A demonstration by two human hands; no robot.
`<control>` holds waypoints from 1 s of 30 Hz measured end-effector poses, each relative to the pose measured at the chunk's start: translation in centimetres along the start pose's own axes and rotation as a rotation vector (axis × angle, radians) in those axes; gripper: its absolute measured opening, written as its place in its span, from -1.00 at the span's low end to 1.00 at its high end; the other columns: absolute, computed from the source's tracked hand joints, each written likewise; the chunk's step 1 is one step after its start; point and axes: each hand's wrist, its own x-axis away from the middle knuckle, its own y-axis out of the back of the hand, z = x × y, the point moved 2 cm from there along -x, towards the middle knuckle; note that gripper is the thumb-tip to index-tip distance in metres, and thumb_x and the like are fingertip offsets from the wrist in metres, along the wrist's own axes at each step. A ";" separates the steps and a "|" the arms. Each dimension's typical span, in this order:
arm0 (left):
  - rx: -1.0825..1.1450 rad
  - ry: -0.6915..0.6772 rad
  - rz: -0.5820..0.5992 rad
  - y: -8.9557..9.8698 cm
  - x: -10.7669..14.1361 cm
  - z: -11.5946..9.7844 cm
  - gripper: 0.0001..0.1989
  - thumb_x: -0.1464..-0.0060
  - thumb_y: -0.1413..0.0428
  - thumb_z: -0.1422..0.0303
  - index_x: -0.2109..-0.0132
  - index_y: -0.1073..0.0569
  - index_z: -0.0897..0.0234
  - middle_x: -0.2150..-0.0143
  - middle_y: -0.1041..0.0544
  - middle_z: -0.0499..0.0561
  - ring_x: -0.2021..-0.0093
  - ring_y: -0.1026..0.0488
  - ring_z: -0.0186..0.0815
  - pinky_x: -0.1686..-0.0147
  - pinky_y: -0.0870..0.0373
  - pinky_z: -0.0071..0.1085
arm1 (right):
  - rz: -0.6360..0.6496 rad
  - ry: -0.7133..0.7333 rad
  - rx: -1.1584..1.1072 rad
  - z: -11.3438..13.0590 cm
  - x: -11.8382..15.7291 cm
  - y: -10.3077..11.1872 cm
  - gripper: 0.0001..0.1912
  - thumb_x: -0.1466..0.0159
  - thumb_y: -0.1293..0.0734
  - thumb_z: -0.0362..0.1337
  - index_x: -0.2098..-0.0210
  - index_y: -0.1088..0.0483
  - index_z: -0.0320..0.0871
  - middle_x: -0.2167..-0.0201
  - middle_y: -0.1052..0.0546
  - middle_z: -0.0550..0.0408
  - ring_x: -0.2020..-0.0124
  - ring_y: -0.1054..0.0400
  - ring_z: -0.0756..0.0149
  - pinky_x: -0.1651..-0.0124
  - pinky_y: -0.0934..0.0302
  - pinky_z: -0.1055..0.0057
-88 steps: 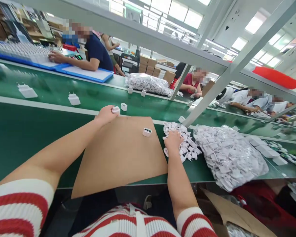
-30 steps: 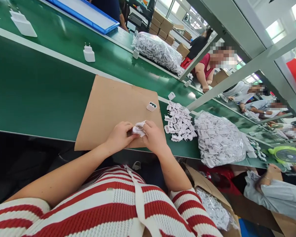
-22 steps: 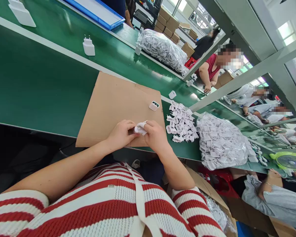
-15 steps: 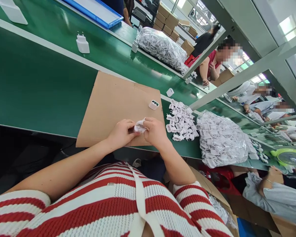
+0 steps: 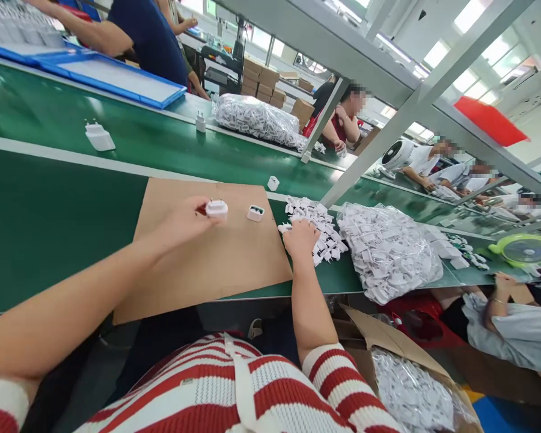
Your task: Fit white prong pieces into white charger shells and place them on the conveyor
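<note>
My left hand point(image 5: 190, 218) is closed round a white charger plug point(image 5: 217, 208), holding it above the cardboard sheet point(image 5: 175, 264) with its two pins pointing up. On the heap of small white plug casings point(image 5: 331, 240) rests my right hand point(image 5: 301, 239), fingers apart and bent down among the pieces. Its fingertips are partly hidden. Between the hands, a white charger housing point(image 5: 255, 213) lies on the cardboard with its open end showing. Just past the sheet's far edge sits another white charger piece point(image 5: 273, 183).
A large clear bag of white casings point(image 5: 388, 258) stands right of the heap. White chargers point(image 5: 100, 137) stand along the green conveyor belt point(image 5: 148, 135). A metal post point(image 5: 365, 150) rises beyond the heap. Co-workers sit across the line; a blue tray point(image 5: 117, 78) lies at far left.
My hands have parted. The left moved left and away from me with the charger plug; the right let go of it and reached right onto the heap. The camera view shifted too.
</note>
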 end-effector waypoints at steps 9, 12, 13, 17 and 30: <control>-0.356 0.068 -0.171 3.6 -18.0 1.2 -0.49 -0.06 -0.24 0.00 0.09 -0.46 0.38 0.26 -0.51 0.00 0.13 -0.46 -0.13 0.16 -0.30 -0.31 | 0.053 0.006 0.026 -0.6 -1.6 -3.0 -0.68 -0.19 -0.31 -0.39 0.05 -0.45 -0.18 0.02 -0.49 -0.10 -0.03 -0.37 0.10 -0.18 -0.13 0.18; -0.396 0.065 -0.201 3.4 -21.0 2.2 -0.29 -0.03 -0.10 -0.26 0.12 -0.43 0.39 0.31 -0.48 0.01 0.11 -0.47 -0.07 0.17 -0.29 -0.28 | -0.047 0.040 -0.205 -0.3 -1.8 -3.3 -0.63 -0.15 -0.36 -0.33 0.03 -0.38 -0.20 0.02 -0.45 -0.10 0.02 -0.37 0.12 -0.10 -0.25 0.21; -0.405 0.062 -0.212 3.3 -21.7 2.5 -0.24 -0.01 -0.07 -0.31 0.12 -0.42 0.39 0.29 -0.48 0.03 0.11 -0.48 -0.05 0.17 -0.29 -0.25 | -0.078 0.028 -0.301 -0.2 -1.9 -3.4 -0.63 -0.13 -0.39 -0.31 0.06 -0.37 -0.20 0.04 -0.45 -0.09 0.05 -0.39 0.14 -0.06 -0.28 0.21; -0.443 0.040 -0.283 3.0 -23.4 2.9 -0.15 0.03 0.00 -0.40 0.13 -0.42 0.41 0.18 -0.52 0.15 -0.07 -0.41 0.13 0.00 -0.27 -0.03 | -0.055 -0.079 -0.754 -0.1 -2.1 -3.3 -0.63 -0.07 -0.47 -0.22 0.17 -0.34 -0.13 0.18 -0.52 0.04 0.20 -0.45 0.24 0.09 -0.39 0.28; -0.435 -0.317 0.134 -10.0 -29.0 -1.0 -0.43 -0.05 -0.17 0.32 -0.24 -0.45 0.29 -0.30 -0.37 0.22 -0.33 -0.23 0.08 -0.35 -0.13 -0.08 | 0.294 -0.312 -1.377 0.8 -1.6 -2.9 -0.44 0.01 -0.56 -0.14 0.09 -0.32 -0.09 0.25 -0.52 0.17 0.30 -0.50 0.36 0.27 -0.41 0.42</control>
